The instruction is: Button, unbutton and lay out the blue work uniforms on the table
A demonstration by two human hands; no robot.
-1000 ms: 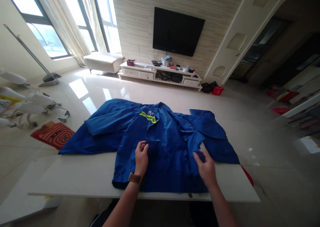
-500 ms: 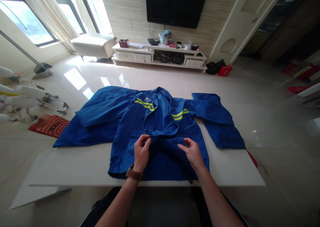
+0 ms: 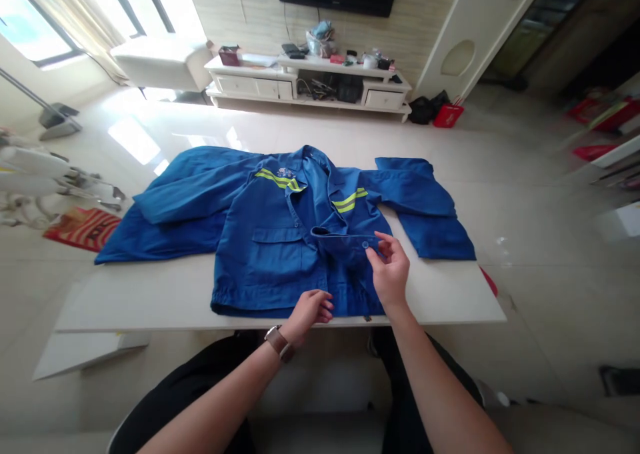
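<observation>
A blue work jacket [image 3: 270, 261] with yellow-and-grey reflective strips lies front up on a white table, its collar at the far side. My right hand [image 3: 391, 267] pinches the edge of one front panel near a button and holds it lifted, so the panel stands in a fold. Low over the jacket's hem, near the middle, is my left hand [image 3: 311, 313], fingers loosely bent and apart, with no cloth visibly gripped. A flapped pocket [image 3: 277, 257] shows on the left half. Another piece of blue cloth [image 3: 165, 244] lies beneath the sleeves on both sides.
The white table [image 3: 150, 301] ends just in front of my legs. Beyond it stand a low TV cabinet [image 3: 250, 87] with clutter and a white bench [image 3: 160, 64]. A red patterned bag [image 3: 80, 229] is at the left, and a red bag [image 3: 449, 114] is on the floor.
My left hand has let go of the jacket's front and dropped toward the hem. My right hand still holds the panel edge, now lifted with a fold. The view has tilted down.
</observation>
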